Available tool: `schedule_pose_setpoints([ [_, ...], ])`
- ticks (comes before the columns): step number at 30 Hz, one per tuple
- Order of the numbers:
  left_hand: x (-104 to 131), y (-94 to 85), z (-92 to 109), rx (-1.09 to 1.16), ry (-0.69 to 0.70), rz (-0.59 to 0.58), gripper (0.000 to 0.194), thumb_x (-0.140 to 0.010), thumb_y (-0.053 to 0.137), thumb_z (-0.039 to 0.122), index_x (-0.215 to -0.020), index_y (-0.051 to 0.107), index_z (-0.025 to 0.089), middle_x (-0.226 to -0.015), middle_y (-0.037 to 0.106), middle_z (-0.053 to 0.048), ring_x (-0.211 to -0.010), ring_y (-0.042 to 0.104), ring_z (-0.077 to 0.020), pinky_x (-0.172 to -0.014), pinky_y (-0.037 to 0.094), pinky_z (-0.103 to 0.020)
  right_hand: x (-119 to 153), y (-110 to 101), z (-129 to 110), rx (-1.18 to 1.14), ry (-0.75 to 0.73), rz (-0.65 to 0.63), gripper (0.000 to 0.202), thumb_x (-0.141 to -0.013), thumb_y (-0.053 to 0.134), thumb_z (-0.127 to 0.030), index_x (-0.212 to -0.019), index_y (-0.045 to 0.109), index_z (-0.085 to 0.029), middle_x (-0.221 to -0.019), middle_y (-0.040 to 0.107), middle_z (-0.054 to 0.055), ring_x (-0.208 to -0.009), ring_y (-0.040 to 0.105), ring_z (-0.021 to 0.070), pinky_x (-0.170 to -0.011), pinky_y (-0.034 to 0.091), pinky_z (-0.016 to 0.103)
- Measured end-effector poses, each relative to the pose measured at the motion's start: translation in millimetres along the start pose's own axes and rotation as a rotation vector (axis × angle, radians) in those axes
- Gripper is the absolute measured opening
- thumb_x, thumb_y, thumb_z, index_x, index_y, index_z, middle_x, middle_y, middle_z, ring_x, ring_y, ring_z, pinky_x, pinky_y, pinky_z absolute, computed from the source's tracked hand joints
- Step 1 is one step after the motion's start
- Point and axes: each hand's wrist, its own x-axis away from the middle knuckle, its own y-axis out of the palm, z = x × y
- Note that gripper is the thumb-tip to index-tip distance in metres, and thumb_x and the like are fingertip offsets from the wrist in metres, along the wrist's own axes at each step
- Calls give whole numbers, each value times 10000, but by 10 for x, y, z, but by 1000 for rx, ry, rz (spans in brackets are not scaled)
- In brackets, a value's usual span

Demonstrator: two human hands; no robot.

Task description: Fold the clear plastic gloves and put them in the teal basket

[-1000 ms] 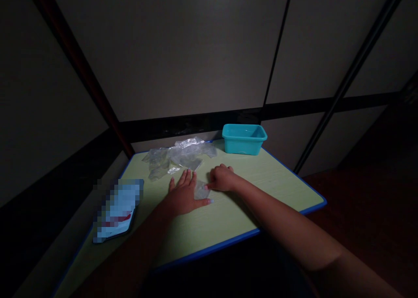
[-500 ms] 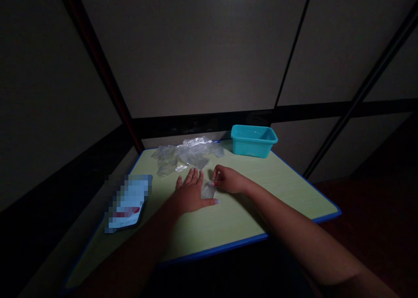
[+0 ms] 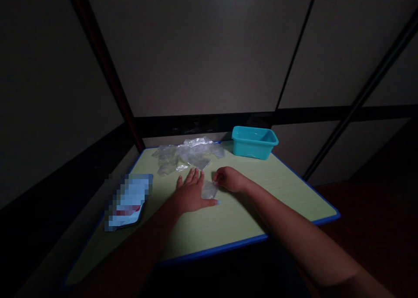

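A small clear plastic bag (image 3: 209, 190) lies flat on the table between my two hands. My left hand (image 3: 189, 194) rests palm down with its fingers spread, its thumb and forefinger on either side of the bag; whether the palm covers part of it is hidden. My right hand (image 3: 229, 179) is closed in a pinch at the bag's far right corner, the fingertips partly hidden. Just beyond my hands lies a crumpled pile of clear plastic bags (image 3: 192, 152).
A turquoise plastic basket (image 3: 253, 149) stands at the table's back right. On the left lies a phone (image 3: 130, 202) with a blurred screen. The pale green table (image 3: 277, 202) has a blue edge and stands against dark panelled doors (image 3: 209, 49).
My right hand has shifted slightly right along with the bag's corner, and more of the bag shows flat. My left hand stays in place.
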Motion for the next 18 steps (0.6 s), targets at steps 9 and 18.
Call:
schedule_pose_setpoints([
  [9, 1, -13, 8, 26, -2, -5, 1180, -585, 336, 862, -1444, 44, 108, -1490, -56, -156, -1365, -91, -329, -1028, 61, -624, -23, -32, 64, -69, -11, 2, 86, -709, 558, -94, -708, 643, -94, -639, 638, 24, -581, 527, 97, -556, 386, 191],
  [18, 25, -39, 28, 70, -5, -3, 1200, -570, 376, 856, -1441, 52, 96, -1487, -55, -158, -1365, -95, -329, -1025, 35, -627, 92, -142, -4, -118, 241, -157, 291, -808, 536, -354, -609, 543, -142, -430, 547, -1, -335, 487, 97, -369, 370, 200],
])
